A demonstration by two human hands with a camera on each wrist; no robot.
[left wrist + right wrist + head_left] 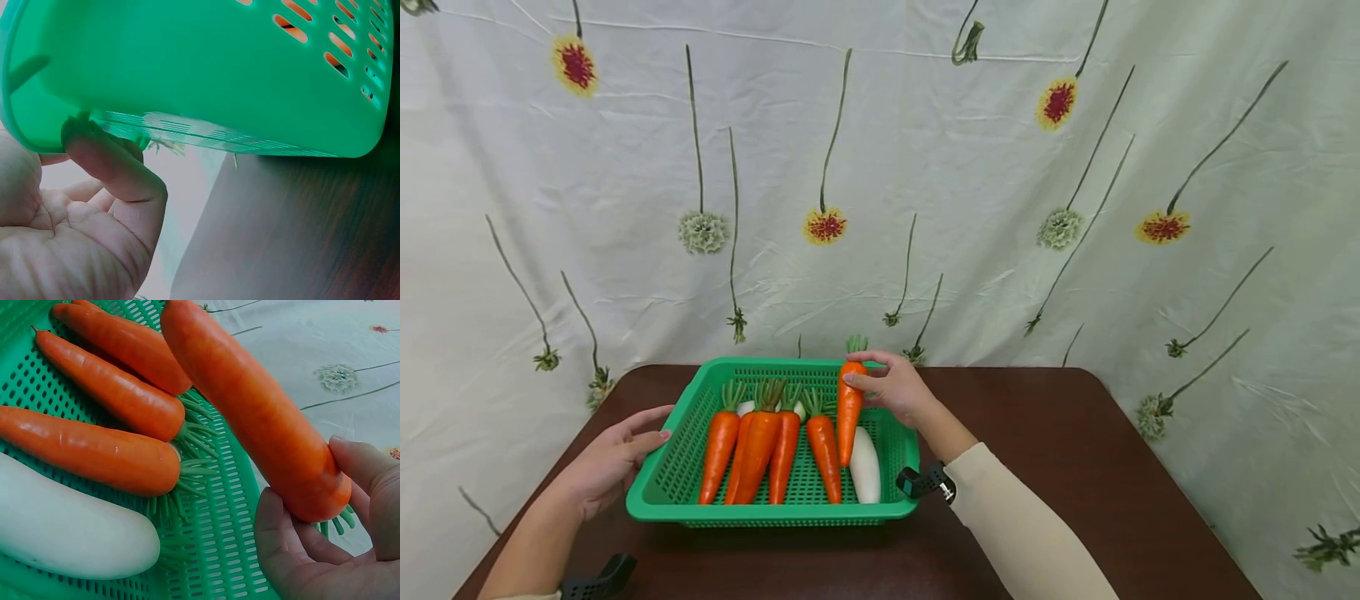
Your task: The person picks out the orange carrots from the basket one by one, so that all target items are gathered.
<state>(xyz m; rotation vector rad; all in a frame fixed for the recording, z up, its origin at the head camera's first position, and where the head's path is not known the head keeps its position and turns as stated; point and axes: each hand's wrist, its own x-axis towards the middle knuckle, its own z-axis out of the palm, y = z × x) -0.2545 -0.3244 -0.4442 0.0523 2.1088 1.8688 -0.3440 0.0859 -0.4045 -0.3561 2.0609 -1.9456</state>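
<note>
My right hand point(901, 390) pinches a carrot point(850, 400) near its leafy top, between thumb and fingers. The carrot is held up over the right part of a green plastic basket point(782, 513), tip pointing down in the head view. On the basket's left side, my left hand point(612, 460) grips the rim, fingertips curled under the lip point(78, 128) in the left wrist view. Inside lie several more carrots point(763, 437), tops toward the far side, and a white radish point(866, 468) beside them at the right.
The basket stands on a dark brown table point(1030, 450) with rounded far corners. A pale cloth with printed flowers point(880, 167) hangs behind the table. Pale ends of other vegetables point(746, 407) peek out among the carrot tops.
</note>
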